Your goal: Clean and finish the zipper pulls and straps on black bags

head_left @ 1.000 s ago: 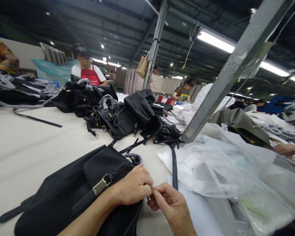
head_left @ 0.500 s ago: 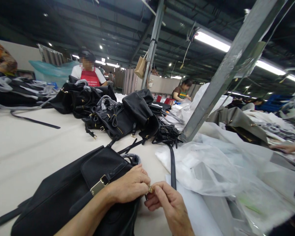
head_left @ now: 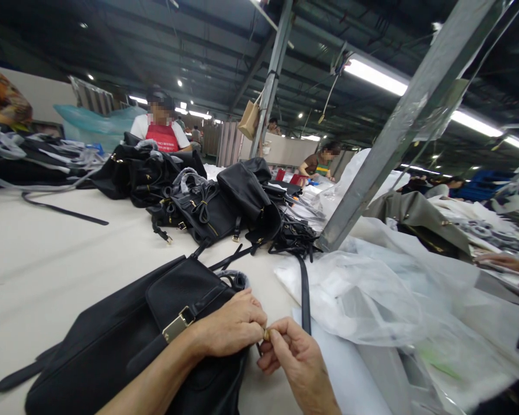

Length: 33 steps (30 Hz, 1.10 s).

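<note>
Left hand (head_left: 228,324) and right hand (head_left: 296,358) clenched, pinching small brass fitting (head_left: 266,334) at black leather bag (head_left: 184,297) on tabletop (head_left: 69,271).

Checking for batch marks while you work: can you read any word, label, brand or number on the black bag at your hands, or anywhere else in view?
No words, brands or numbers can be read anywhere in view.
Red apron on the seated co-worker: what may be small white print at the chest, too blurred to read.
Gold buckle plate on the black bag: no marks can be made out.
</note>
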{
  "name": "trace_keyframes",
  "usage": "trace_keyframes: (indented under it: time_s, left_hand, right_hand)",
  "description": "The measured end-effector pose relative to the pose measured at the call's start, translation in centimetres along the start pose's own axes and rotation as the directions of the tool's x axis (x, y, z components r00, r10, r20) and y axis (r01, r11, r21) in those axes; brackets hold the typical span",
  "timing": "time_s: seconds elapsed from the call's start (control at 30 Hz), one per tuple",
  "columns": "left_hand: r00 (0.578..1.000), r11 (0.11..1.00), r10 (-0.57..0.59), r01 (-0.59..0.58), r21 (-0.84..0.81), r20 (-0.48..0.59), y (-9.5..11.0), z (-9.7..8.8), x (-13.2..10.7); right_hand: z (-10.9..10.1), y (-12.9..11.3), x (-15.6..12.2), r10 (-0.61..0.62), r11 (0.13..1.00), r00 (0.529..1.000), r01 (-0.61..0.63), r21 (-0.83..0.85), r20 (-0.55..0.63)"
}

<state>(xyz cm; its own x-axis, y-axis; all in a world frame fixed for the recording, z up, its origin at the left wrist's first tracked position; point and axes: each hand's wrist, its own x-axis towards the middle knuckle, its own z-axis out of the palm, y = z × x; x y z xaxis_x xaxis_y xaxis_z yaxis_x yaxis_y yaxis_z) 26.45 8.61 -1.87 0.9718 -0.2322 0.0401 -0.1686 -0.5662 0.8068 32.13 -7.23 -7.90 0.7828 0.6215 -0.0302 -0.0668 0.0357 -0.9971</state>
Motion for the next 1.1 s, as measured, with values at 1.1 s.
trace_keyframes:
  time_s: [1.1]
  left_hand:
    - [0.987,0.986,0.006,0.022,0.167,-0.163,0.7,1.1,0.1]
  right_hand:
    - [-1.2,-0.8,-0.1,-0.569,0.654,0.822,0.452,-0.607,-0.001]
